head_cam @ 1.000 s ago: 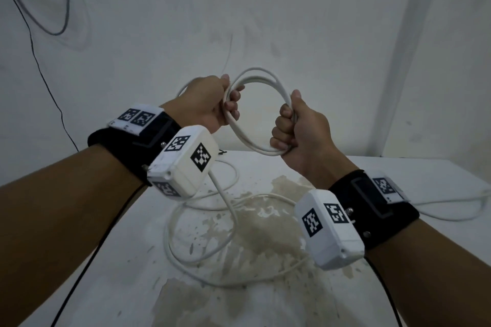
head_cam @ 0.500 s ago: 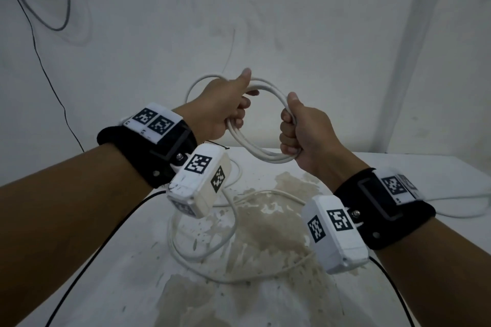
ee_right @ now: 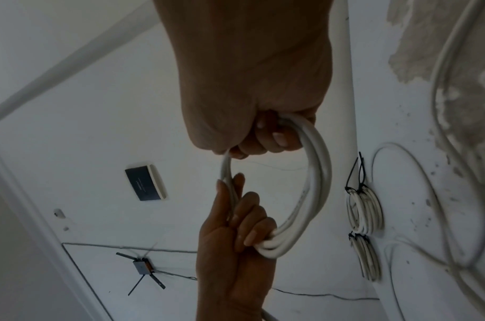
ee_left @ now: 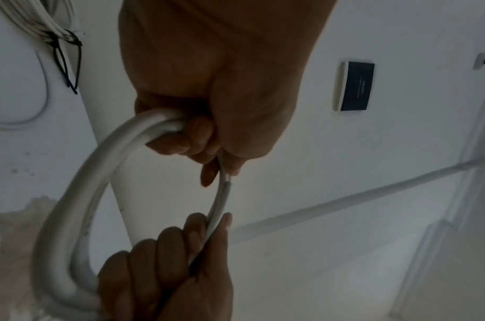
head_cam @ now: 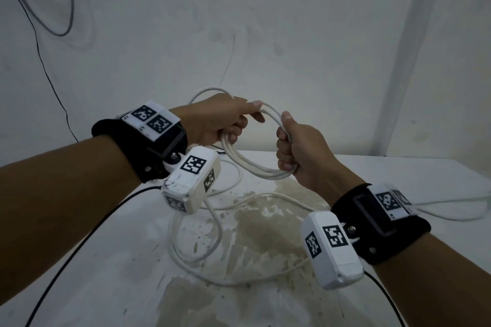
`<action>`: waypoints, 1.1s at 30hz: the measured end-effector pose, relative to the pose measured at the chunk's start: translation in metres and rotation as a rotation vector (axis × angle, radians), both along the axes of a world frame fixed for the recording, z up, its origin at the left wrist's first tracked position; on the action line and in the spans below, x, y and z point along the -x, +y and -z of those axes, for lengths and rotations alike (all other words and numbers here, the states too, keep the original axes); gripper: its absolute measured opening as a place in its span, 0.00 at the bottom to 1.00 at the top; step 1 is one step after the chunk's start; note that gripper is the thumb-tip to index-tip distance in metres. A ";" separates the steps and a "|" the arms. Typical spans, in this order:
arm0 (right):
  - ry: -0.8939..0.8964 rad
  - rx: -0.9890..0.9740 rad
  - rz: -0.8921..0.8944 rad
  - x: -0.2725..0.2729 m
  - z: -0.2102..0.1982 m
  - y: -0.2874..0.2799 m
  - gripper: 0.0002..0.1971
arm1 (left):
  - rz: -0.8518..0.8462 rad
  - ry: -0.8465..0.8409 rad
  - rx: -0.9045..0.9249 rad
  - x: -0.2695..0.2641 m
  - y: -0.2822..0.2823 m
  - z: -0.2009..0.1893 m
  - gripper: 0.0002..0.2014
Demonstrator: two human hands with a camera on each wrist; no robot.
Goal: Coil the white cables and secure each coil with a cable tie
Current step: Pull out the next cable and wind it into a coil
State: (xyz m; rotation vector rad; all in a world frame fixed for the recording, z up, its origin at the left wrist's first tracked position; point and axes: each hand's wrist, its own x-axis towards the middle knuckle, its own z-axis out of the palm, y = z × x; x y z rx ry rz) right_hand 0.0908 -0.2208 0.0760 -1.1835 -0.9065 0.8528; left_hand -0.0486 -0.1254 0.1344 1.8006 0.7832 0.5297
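No words, brand names or numbers could be read anywhere in the scene. The only markings were black-and-white square code patterns: two stood on the white plate of the left wristband, more on the white camera box hanging beneath it, and others on the right wristband and its own camera box. A dark wall panel carried a thin pale line of print, too small and blurred to make out.
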 end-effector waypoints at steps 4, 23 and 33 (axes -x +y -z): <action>-0.110 -0.028 0.054 0.008 -0.006 0.003 0.23 | -0.131 -0.167 -0.006 -0.002 -0.004 0.005 0.16; 0.141 0.023 0.021 0.005 0.011 0.008 0.23 | -0.186 -0.222 0.072 -0.007 -0.010 0.011 0.25; 0.307 0.021 0.014 -0.001 0.017 0.008 0.20 | -0.256 -0.149 0.066 -0.012 -0.009 0.011 0.15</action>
